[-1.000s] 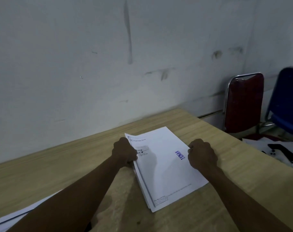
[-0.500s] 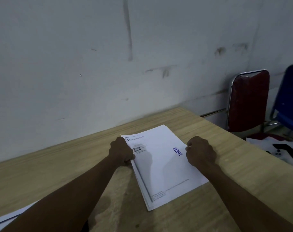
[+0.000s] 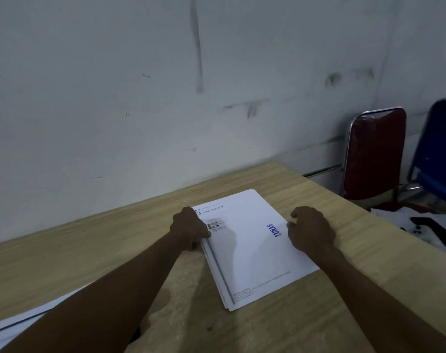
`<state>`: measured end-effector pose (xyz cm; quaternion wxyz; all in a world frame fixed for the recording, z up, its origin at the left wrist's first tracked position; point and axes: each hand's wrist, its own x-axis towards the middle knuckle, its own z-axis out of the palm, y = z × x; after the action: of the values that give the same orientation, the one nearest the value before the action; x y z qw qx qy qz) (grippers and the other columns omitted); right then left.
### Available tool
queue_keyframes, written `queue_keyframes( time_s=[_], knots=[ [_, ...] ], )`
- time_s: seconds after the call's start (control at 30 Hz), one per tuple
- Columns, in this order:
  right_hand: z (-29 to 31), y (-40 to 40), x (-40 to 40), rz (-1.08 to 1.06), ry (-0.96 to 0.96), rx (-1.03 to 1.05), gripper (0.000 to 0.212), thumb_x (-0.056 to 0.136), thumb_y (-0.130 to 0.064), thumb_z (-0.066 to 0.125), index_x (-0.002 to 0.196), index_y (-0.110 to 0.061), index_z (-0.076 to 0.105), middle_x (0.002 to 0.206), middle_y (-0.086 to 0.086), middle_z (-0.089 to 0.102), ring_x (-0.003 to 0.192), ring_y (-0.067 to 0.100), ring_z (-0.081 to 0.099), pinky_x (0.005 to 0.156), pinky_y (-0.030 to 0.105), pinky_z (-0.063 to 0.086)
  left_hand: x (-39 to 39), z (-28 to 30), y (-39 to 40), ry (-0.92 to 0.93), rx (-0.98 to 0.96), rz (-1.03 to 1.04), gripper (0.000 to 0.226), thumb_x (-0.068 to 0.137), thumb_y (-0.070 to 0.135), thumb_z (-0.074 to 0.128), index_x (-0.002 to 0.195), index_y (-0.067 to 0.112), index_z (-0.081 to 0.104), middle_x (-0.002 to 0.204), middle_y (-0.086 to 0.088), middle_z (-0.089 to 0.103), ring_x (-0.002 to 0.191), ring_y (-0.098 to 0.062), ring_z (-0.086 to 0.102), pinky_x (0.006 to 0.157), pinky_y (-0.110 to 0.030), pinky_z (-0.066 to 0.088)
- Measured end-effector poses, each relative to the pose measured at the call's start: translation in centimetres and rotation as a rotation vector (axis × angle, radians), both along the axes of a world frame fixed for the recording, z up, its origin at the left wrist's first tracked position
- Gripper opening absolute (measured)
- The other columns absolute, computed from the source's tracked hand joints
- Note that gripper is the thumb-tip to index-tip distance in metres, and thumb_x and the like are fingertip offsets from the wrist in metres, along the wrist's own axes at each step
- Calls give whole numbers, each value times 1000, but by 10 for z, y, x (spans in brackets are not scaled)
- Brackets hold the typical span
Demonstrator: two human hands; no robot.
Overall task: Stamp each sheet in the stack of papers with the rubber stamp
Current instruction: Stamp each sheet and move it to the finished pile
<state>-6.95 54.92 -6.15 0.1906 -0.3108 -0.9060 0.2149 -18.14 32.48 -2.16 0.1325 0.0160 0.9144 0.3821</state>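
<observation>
The stack of papers (image 3: 252,245) lies on the counter (image 3: 114,240), slightly skewed, its left edges fanned so that several sheets show. The top sheet carries a blue stamp mark (image 3: 274,230) near its right edge. Compared with the earlier frames, the stack keeps the same position and the same top sheet; only small hand adjustments occur.

The left hand (image 3: 188,229) rests at the stack's upper left corner, fingers curled against the sheet edges. The right hand (image 3: 309,230) sits at the stack's right edge; it has loosened from a tighter fist, and its fingers (image 3: 294,215) are now loosely curled against the paper. Whether either hand pinches a sheet cannot be determined.

Judgement: the hands are squaring the stack. No rubber stamp is visible. Right of the stack stand a red chair (image 3: 374,154) and a blue chair (image 3: 441,149).
</observation>
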Motion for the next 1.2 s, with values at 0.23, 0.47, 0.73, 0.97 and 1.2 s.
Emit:
queue_keyframes(
  time_s=[0.23, 0.47, 0.73, 0.97, 1.2],
  knots=[
    [14, -22, 16, 150, 133, -52, 31, 91, -28, 67, 120, -17, 65, 120, 3, 63, 111, 21, 58, 89, 33, 46, 20, 33, -12, 19, -7, -75, 37, 79, 21, 77, 94, 3, 47, 89, -15, 57, 52, -21, 59, 42, -24, 40],
    [22, -90, 39, 330, 186, -162, 23, 84, -29, 73, 106, -24, 69, 82, -12, 63, 83, 9, 62, 81, 31, 52, 56, 69, -64, 191, 81, -191, 26, 80, 21, 76, 92, 5, 60, 86, -17, 70, 63, -24, 69, 55, -31, 49],
    [43, -203, 57, 571, 157, -205, 38, 77, -46, 76, 109, -28, 68, 84, -12, 64, 83, 8, 63, 79, 32, 54, 102, 75, -173, 485, 196, -126, 20, 82, 20, 73, 98, 8, 71, 74, -9, 73, 65, -19, 72, 57, -29, 52],
    [51, -273, 62, 643, -22, -79, 70, 73, -59, 72, 133, -29, 52, 118, -3, 62, 107, 18, 60, 83, 33, 48, 130, 45, -254, 555, 232, 50, 10, 82, 17, 73, 91, 12, 73, 73, -5, 72, 59, -15, 70, 54, -19, 47],
    [42, -301, 53, 614, -114, 36, 42, 82, -46, 68, 114, -25, 50, 110, 1, 62, 96, 25, 62, 77, 35, 49, 141, 13, -314, 444, -56, -168, 44, 65, 46, 82, 105, 31, 69, 108, 14, 67, 100, -3, 61, 87, -24, 46]
  ],
)
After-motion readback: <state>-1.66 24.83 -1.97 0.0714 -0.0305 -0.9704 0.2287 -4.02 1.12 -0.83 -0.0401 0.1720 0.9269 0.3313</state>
